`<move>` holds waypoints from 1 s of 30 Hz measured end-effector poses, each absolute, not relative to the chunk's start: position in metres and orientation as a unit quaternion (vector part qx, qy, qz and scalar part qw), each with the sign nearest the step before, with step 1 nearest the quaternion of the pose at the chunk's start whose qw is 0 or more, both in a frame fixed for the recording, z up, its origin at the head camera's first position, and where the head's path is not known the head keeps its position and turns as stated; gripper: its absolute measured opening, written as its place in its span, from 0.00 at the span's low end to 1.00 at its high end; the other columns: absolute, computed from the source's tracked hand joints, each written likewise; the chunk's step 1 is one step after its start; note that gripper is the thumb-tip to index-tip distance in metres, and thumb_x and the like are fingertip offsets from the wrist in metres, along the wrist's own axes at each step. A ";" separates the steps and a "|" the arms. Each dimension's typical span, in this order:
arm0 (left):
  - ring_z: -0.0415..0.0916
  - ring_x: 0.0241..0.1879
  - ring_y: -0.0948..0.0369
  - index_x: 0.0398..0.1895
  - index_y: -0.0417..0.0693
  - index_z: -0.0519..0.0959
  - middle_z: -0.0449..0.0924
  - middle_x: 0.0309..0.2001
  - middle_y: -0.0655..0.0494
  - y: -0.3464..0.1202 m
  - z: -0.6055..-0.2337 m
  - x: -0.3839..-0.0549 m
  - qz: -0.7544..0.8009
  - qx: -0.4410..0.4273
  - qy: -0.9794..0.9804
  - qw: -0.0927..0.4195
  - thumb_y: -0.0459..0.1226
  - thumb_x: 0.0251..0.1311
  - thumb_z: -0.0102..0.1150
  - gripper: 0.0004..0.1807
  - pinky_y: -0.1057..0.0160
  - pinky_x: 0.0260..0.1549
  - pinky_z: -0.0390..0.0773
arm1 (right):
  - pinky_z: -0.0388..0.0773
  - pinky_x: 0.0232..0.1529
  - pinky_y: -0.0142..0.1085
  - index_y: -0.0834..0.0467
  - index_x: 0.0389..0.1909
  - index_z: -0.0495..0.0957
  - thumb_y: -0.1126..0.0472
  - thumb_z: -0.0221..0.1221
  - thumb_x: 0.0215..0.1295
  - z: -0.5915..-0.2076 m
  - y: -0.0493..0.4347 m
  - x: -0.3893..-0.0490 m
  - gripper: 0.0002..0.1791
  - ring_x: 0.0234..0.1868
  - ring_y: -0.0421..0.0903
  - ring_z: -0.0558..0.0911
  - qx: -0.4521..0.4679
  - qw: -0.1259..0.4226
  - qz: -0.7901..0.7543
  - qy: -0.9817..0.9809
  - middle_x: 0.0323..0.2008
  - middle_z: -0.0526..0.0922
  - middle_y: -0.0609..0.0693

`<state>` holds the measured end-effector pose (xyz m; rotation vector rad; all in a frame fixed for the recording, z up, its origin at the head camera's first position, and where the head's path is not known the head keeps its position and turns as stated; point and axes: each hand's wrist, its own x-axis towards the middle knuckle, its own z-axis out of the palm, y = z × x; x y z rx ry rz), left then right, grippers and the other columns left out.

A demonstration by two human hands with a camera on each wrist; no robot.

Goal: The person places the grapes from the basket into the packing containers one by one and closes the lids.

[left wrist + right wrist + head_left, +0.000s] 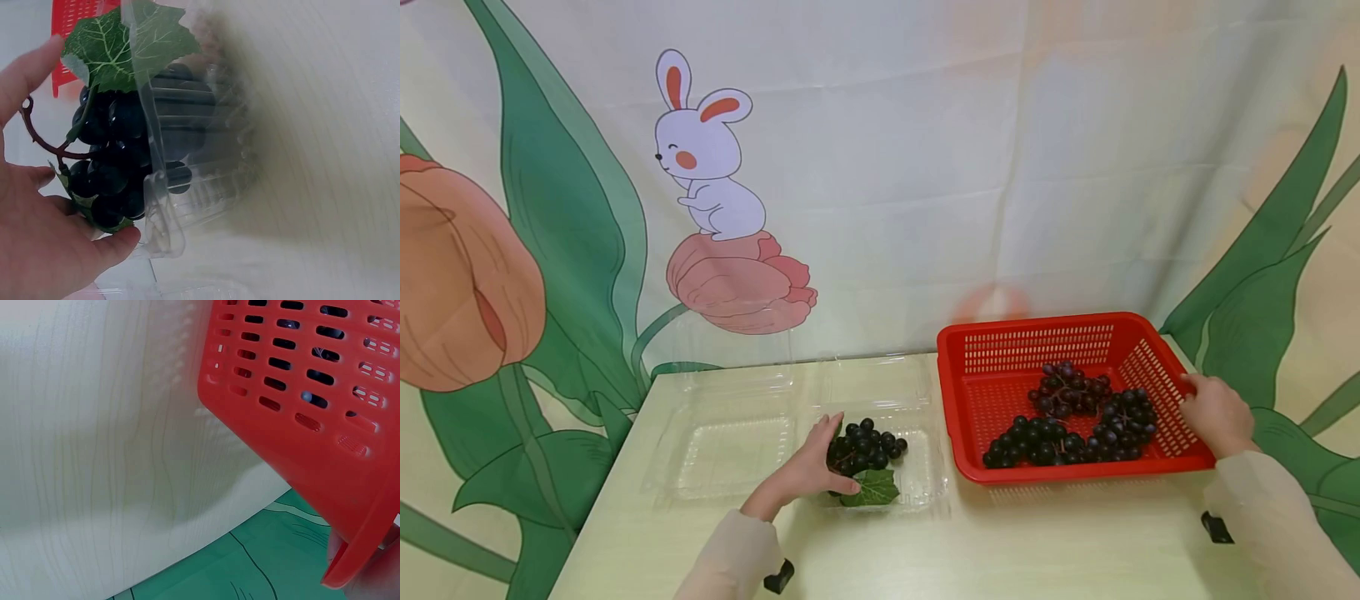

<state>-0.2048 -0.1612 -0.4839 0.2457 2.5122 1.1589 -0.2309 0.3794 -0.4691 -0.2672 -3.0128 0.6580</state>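
A bunch of black grapes (862,447) with a green leaf (870,488) sits in a clear plastic clamshell box (917,467). My left hand (808,467) is spread around its left side, thumb by the leaf. In the left wrist view, fingertips touch the grapes (109,178) on one side, and a brown stem (44,144) shows in the gap before the palm. My right hand (1217,415) grips the right rim of a red plastic basket (951,392); the right wrist view shows fingers behind the rim, with most of the hand out of frame.
Several dark grape bunches (1071,433) lie in the basket. Another clear clamshell box (730,454), lid raised, stands left of the first. All rest on a pale wood-grain table (1000,550); a printed curtain (887,208) hangs behind its back edge.
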 end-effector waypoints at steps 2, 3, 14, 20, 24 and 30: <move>0.27 0.68 0.45 0.69 0.53 0.41 0.29 0.69 0.43 -0.162 -0.483 -0.205 0.409 0.090 0.889 0.187 0.42 0.37 0.71 0.59 0.36 0.57 0.47 | 0.65 0.21 0.41 0.70 0.57 0.62 0.66 0.43 0.54 -0.469 0.381 -0.231 0.26 0.35 0.61 0.70 -0.086 0.023 0.212 -0.973 0.47 0.67 0.73; 0.27 0.68 0.45 0.69 0.54 0.41 0.29 0.69 0.43 -0.162 -0.483 -0.204 0.409 0.091 0.888 0.189 0.43 0.37 0.71 0.59 0.36 0.57 0.47 | 0.65 0.21 0.41 0.70 0.57 0.62 0.66 0.43 0.54 -0.469 0.381 -0.231 0.26 0.35 0.61 0.70 -0.085 0.023 0.213 -0.973 0.47 0.67 0.73; 0.29 0.68 0.44 0.69 0.54 0.38 0.27 0.69 0.42 -0.163 -0.478 -0.203 0.404 0.088 0.894 0.173 0.47 0.41 0.67 0.57 0.36 0.57 0.47 | 0.67 0.23 0.44 0.70 0.56 0.63 0.66 0.43 0.54 -0.468 0.380 -0.231 0.26 0.38 0.64 0.71 -0.081 0.024 0.211 -0.974 0.47 0.68 0.73; 0.32 0.67 0.43 0.69 0.53 0.38 0.28 0.69 0.42 -0.161 -0.475 -0.205 0.402 0.085 0.897 0.164 0.46 0.44 0.66 0.55 0.36 0.57 0.49 | 0.66 0.24 0.45 0.70 0.57 0.62 0.66 0.44 0.55 -0.467 0.381 -0.232 0.26 0.37 0.63 0.70 -0.090 0.012 0.217 -0.972 0.47 0.67 0.73; 0.32 0.68 0.44 0.69 0.55 0.37 0.27 0.69 0.43 -0.159 -0.473 -0.207 0.408 0.080 0.895 0.162 0.47 0.45 0.65 0.54 0.37 0.57 0.50 | 0.66 0.24 0.44 0.70 0.56 0.62 0.66 0.44 0.55 -0.468 0.381 -0.232 0.26 0.36 0.62 0.70 -0.091 0.014 0.215 -0.972 0.46 0.67 0.72; 0.33 0.68 0.45 0.69 0.53 0.38 0.28 0.69 0.44 -0.151 -0.466 -0.209 0.416 0.091 0.895 0.136 0.48 0.46 0.64 0.54 0.38 0.57 0.51 | 0.66 0.24 0.44 0.70 0.56 0.63 0.66 0.44 0.55 -0.467 0.379 -0.231 0.25 0.35 0.61 0.70 -0.090 0.022 0.214 -0.972 0.45 0.68 0.72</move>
